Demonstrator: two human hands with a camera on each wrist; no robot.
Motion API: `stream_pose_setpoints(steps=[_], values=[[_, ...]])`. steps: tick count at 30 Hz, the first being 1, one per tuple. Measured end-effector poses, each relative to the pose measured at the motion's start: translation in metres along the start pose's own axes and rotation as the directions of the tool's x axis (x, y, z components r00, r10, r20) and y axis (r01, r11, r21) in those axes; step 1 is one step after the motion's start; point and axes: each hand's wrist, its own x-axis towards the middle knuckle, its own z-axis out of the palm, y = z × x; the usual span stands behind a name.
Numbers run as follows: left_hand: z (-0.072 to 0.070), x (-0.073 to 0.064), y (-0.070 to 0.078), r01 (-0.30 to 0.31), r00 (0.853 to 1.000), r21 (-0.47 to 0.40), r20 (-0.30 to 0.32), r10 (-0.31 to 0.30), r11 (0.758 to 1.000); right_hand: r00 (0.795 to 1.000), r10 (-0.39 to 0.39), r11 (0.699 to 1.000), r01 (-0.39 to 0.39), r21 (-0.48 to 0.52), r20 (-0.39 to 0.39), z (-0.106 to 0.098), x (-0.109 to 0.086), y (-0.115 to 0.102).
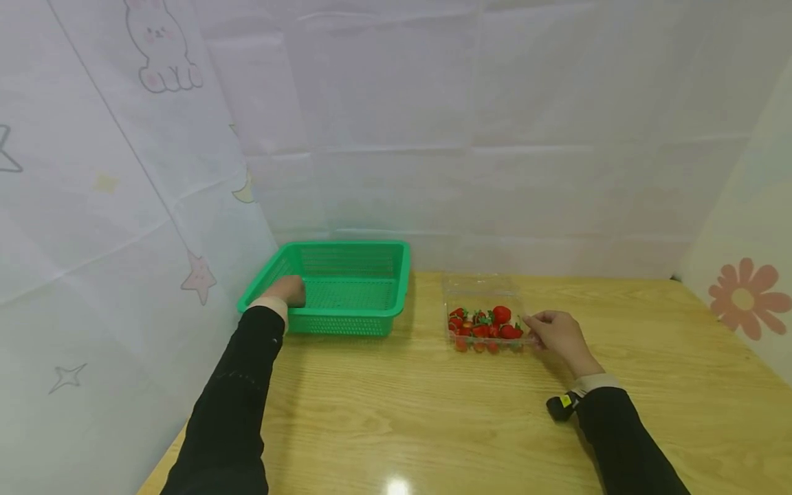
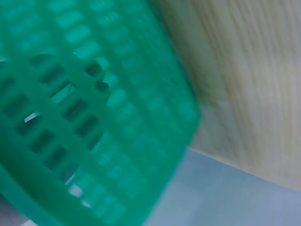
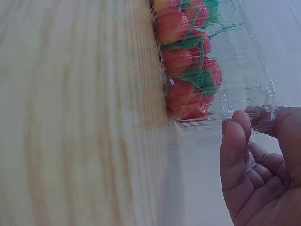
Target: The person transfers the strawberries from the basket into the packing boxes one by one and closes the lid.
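Note:
My left hand (image 1: 289,290) reaches over the front left rim of a green plastic basket (image 1: 346,324), its fingers hidden from the head view. In the left wrist view, the slotted green basket wall (image 2: 136,136) fills much of the picture, and dark shapes show through the slots. On the right, my right hand (image 1: 559,339) pinches the right edge of a clear plastic box (image 1: 454,295) with its lid up. Red strawberries (image 1: 501,315) with green leaves lie in the box. The right wrist view shows the thumb and fingers (image 3: 235,146) at the rim of the box.
Both the basket and the box stand on a light wooden table (image 1: 402,405), near its back edge. A pale cloth backdrop (image 1: 383,124) rises behind, and a printed cloth (image 1: 117,275) hangs close to the basket's left side.

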Motion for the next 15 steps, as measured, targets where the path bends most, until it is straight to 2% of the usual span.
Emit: stream_pose_setpoints(steps=[2, 4, 7, 10, 15], values=[[0.0, -0.001, 0.005, -0.016, 1.0, -0.021, -0.023, 0.015, 1.0, 1.0, -0.004, 1.0, 0.004, -0.001, 0.004, 0.0, 0.0, 0.0], [0.001, -0.003, 0.017, -0.051, 0.997, -0.069, -0.069, 0.046, 0.996, 1.0, -0.005, 1.0, 0.005, 0.001, 0.007, 0.0, 0.0, 0.0], [0.003, -0.003, 0.033, -0.121, 0.981, -0.096, -0.165, 0.104, 0.988, 1.0, -0.003, 1.0, 0.003, 0.005, 0.008, 0.0, 0.001, -0.001], [0.006, -0.004, 0.053, -0.183, 0.953, -0.104, -0.264, 0.15, 0.978, 1.0, -0.001, 1.0, 0.001, 0.01, 0.006, 0.0, 0.001, 0.0], [0.008, -0.004, 0.093, -0.288, 0.883, -0.097, -0.413, 0.225, 0.953, 1.0, -0.008, 1.0, 0.008, 0.005, -0.001, -0.001, 0.0, -0.001]])
